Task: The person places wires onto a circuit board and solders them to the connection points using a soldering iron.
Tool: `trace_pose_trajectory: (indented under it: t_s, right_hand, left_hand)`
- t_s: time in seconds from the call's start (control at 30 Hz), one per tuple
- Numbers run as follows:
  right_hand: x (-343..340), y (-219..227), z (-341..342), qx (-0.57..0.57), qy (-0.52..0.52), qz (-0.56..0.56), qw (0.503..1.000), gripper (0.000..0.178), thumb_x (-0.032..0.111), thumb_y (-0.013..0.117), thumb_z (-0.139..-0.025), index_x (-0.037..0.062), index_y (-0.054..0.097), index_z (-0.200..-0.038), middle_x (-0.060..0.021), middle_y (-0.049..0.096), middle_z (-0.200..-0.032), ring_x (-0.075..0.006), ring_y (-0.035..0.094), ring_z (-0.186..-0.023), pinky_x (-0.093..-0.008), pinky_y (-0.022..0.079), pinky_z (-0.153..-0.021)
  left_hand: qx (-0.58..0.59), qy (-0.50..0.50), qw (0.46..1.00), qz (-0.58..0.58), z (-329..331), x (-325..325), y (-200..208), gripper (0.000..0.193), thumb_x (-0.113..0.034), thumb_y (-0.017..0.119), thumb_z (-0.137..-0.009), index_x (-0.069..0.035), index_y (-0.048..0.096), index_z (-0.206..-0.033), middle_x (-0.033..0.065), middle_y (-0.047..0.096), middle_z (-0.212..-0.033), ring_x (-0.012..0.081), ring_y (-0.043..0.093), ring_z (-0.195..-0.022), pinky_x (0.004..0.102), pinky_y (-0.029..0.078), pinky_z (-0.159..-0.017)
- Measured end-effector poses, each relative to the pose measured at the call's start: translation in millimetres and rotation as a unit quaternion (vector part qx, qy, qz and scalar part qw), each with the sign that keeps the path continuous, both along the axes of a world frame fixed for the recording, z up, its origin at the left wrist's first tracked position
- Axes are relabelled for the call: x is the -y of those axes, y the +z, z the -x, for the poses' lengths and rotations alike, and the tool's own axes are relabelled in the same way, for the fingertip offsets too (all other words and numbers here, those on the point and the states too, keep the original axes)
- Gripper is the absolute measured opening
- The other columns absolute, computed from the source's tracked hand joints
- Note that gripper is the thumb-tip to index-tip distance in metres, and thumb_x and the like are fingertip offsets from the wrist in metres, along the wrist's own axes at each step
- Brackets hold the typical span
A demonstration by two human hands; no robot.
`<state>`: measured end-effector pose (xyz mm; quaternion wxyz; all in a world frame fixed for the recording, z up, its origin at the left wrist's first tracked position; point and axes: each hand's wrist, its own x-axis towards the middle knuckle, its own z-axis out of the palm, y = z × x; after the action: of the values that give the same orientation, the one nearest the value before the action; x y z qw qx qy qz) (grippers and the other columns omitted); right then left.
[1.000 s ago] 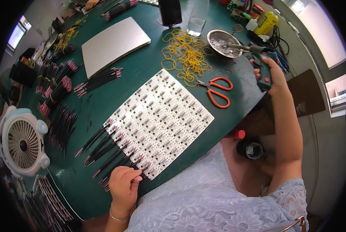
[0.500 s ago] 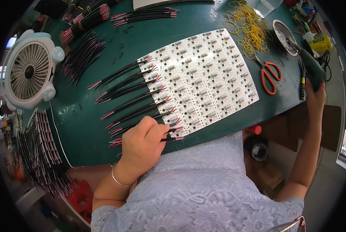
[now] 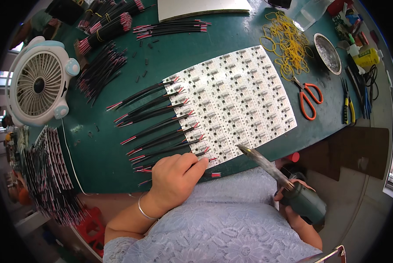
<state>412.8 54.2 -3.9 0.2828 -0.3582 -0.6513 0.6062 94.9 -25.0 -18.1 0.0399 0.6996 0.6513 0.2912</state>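
A white panel of small circuit boards (image 3: 244,116) lies on the green table, with pairs of black wires (image 3: 150,127) set along its left edge and red tips on its pads. My left hand (image 3: 174,177) is closed at the panel's near left corner, thumb and fingers pinching a black wire whose red end shows by the thumb. Another black wire (image 3: 214,175) pokes out below that hand. My right hand (image 3: 296,222) grips the green handle of a large soldering iron (image 3: 304,201). Its metal tip is over the panel's near edge; whether it touches cannot be told.
Orange-handled scissors (image 3: 307,103), yellow rubber bands (image 3: 288,41), a metal dish (image 3: 327,53) and yellow-black pliers (image 3: 348,105) lie at the right. A fan (image 3: 38,83) stands left. Black wire bundles (image 3: 102,72) and a pale board (image 3: 201,8) lie farther back.
My right hand has brought the soldering iron from the metal dish at the far right to the panel's near edge. My left hand has shifted slightly right and nearer, still at the corner.
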Motion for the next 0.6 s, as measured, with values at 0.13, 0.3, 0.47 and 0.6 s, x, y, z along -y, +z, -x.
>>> trace_pose_trajectory:
  t_s: [0.13,0.3,0.47,0.6]
  right_hand:
    - [-3.9,10.5,1.7,0.129,0.046,0.086,0.987,0.024,0.015,0.065,-0.081,-0.0025,0.062,-0.098,-0.0111,0.064,-0.087,-0.0182,0.064,-0.067,-0.0302,0.053,-0.065]
    - [-8.7,6.9,8.1,0.202,0.135,-0.099,0.965,0.015,0.015,0.066,-0.081,0.0017,0.066,-0.089,-0.0074,0.065,-0.079,-0.0208,0.064,-0.068,-0.0324,0.052,-0.063]
    - [2.5,-12.3,2.1,0.204,0.101,-0.137,0.964,0.015,0.013,0.069,-0.078,0.0038,0.066,-0.089,-0.0072,0.065,-0.080,-0.0247,0.063,-0.069,-0.0353,0.050,-0.063]
    - [0.3,-13.4,9.6,0.174,0.094,-0.207,0.958,0.018,0.011,0.070,-0.077,0.0040,0.067,-0.093,-0.0093,0.066,-0.085,-0.0263,0.063,-0.073,-0.0357,0.049,-0.066]
  left_hand:
    - [-0.016,-0.019,0.999,0.027,0.8,-2.0,1.0,0.036,-0.003,0.072,-0.057,-0.009,0.069,-0.092,0.0025,0.055,-0.075,0.0192,0.055,-0.057,0.0313,0.042,-0.046]
    - [0.003,-0.028,0.998,0.057,-0.8,4.3,-0.9,0.039,-0.004,0.074,-0.056,-0.008,0.068,-0.094,0.0027,0.052,-0.075,0.0186,0.055,-0.056,0.0311,0.042,-0.047]
    - [0.034,-0.027,0.998,0.051,-2.5,2.6,-3.1,0.037,-0.004,0.076,-0.059,-0.006,0.066,-0.094,0.0037,0.053,-0.076,0.0186,0.055,-0.056,0.0309,0.043,-0.048]
    - [0.037,-0.024,0.997,0.055,-4.0,1.9,-2.9,0.035,-0.004,0.076,-0.060,-0.006,0.066,-0.093,0.0040,0.053,-0.076,0.0192,0.055,-0.057,0.0314,0.044,-0.048]
